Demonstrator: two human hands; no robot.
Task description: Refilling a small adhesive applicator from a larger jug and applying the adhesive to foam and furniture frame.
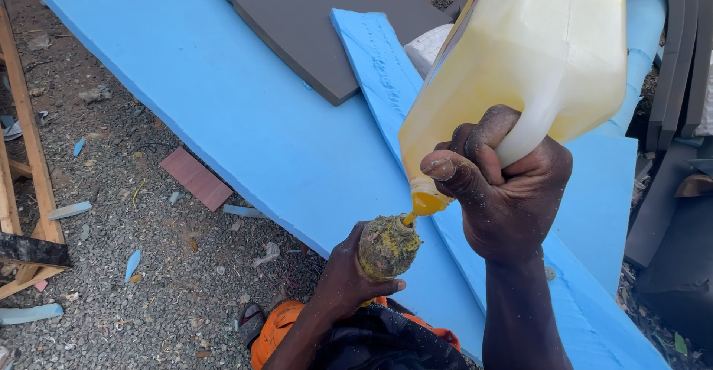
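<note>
Right hand [512, 199] grips handle of translucent plastic jug [531, 65], tilted w/ amber liquid streaming from its spout. Left hand [349, 277] wraps a crusted, glue-caked small bottle [388, 246] just below, above smooth blue foam slab [223, 95]; grey foam panel [312, 21] on top.

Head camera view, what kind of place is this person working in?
Probably an outdoor foam or upholstery workshop: big blue foam sheets and a grey foam slab lie over gravel ground strewn with foam scraps, beside a wooden frame.
</note>
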